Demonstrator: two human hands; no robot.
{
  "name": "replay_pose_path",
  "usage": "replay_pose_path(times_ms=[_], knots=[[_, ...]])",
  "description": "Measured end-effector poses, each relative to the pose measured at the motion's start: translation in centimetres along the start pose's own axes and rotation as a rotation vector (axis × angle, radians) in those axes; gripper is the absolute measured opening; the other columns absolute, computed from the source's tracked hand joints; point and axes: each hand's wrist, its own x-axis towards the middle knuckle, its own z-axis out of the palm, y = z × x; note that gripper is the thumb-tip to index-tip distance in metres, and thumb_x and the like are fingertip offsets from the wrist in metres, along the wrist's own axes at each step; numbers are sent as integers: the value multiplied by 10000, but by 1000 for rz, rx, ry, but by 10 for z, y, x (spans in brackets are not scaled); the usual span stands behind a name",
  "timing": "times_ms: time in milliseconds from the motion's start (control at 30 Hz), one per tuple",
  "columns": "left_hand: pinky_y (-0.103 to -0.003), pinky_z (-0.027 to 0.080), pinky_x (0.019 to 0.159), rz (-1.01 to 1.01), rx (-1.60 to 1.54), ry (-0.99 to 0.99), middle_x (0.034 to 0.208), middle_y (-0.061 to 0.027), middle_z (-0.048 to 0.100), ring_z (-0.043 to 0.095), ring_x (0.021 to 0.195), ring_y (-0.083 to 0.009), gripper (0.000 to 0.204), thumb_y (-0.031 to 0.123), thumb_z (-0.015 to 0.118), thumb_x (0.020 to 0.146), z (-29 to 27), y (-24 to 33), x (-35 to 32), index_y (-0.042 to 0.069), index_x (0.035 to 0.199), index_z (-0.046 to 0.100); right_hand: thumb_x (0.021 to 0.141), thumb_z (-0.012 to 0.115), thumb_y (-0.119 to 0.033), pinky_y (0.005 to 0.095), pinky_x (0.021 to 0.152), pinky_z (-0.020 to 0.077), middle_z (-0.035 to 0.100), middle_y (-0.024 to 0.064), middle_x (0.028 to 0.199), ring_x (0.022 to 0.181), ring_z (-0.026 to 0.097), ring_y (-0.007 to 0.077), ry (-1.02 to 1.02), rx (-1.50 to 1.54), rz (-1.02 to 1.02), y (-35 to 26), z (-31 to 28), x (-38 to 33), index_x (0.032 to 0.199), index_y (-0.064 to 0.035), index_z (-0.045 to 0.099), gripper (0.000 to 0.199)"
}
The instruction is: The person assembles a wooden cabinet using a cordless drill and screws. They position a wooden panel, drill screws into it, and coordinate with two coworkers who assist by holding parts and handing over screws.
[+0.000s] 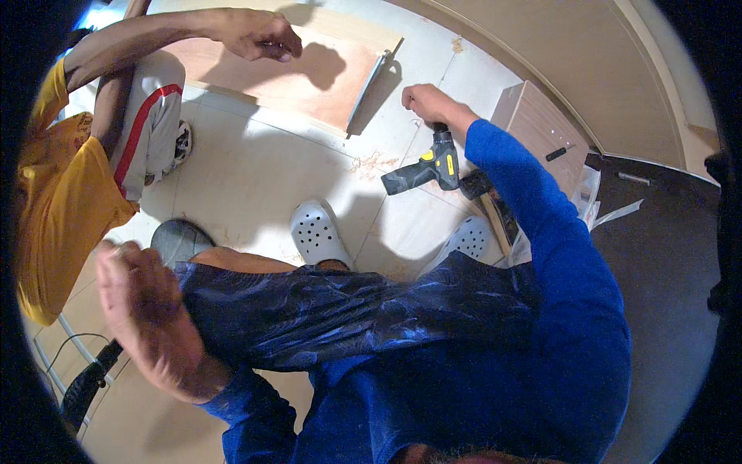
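- No box, bin or tray seen holding anything; only a closed wooden cabinet with a dark handle, just beyond the right forearm, contents hidden.
- Right hand stretched out in a blue sleeve, curled into a tight fist near the tiled floor; what sits inside the fist cannot be told.
- Cordless drill, grey, black and yellow, lying on the floor just below that fist and beside the wrist, apparently apart from the fingers.
- Small scatter of sawdust left of the drill, close under the fist.
- Plywood board flat on the floor to the left of the fist, its pale end edge nearest to it.
- Left hand raised close to the camera, blurred, fingers loosely bent, nothing visibly held; resting near the dark blue trouser knee.
- White clogs between the two hands, on the tiles.
- Another person's hand, yellow sleeve behind it, pressed onto the far part of the board, well apart from both hands.
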Motion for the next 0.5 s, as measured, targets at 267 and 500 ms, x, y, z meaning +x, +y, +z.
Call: replay_pose_path(times_ms=[267,500], knots=[[-204,279,511,-264,-358,-192,777,55,423,320,602,-26,163,182,563,1055,49,-21,-8,41,1129,532,804,575,59,488,816,509,668,149,1022,998,654,373,88,-89,-175,37,26,-35,1007,-69,614,242],[-208,242,489,-362,-274,-249,674,75,369,298,558,-24,184,258,625,1014,105,-93,-27,78,981,603,827,596,39,505,841,540,662,190,1030,1018,666,406,69,-191,-231,53,24,-71,1122,-30,582,304]])
